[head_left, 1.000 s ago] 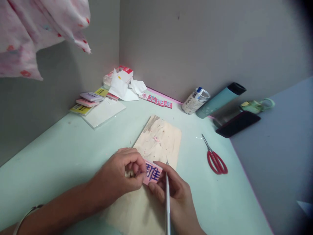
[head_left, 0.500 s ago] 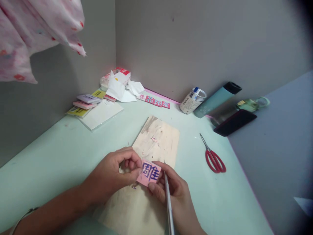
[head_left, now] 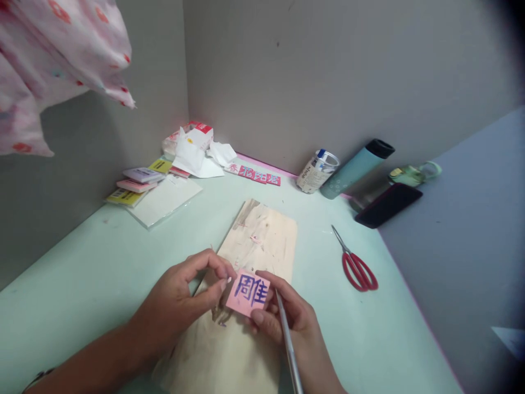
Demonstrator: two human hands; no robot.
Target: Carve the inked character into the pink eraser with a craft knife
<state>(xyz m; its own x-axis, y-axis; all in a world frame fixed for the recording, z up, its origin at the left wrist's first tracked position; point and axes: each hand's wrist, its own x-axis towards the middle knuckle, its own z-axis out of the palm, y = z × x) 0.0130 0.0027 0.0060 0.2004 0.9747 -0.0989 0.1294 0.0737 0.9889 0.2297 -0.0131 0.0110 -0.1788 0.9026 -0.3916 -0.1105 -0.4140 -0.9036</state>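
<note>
Over the wooden board (head_left: 262, 235), my right hand (head_left: 301, 323) grips the edge of a pink carving block (head_left: 233, 303) between thumb and fingers. A dark purple character is drawn on its face. That same hand also keeps a slim silver craft knife (head_left: 290, 347) across the fingers; its lower end leaves the view. Just left of the block, my left hand (head_left: 184, 287) pinches a tiny pale scrap (head_left: 229, 280) between thumb and forefinger, apart from the block. Bits of shavings (head_left: 255, 239) lie on the board.
Red-handled scissors (head_left: 359, 271) lie to the right. Behind them are a phone (head_left: 388, 205), a teal bottle (head_left: 356, 169) and a can (head_left: 316, 172). Carved red pieces (head_left: 260, 176), tissues (head_left: 191, 156) and stacked packets (head_left: 137, 186) sit along the back and left. Pink cloth (head_left: 69, 60) hangs upper left.
My left hand has moved off the block's left edge, a small scrap now showing in its pinch. The right hand still holds block and knife. The view has shifted slightly.
</note>
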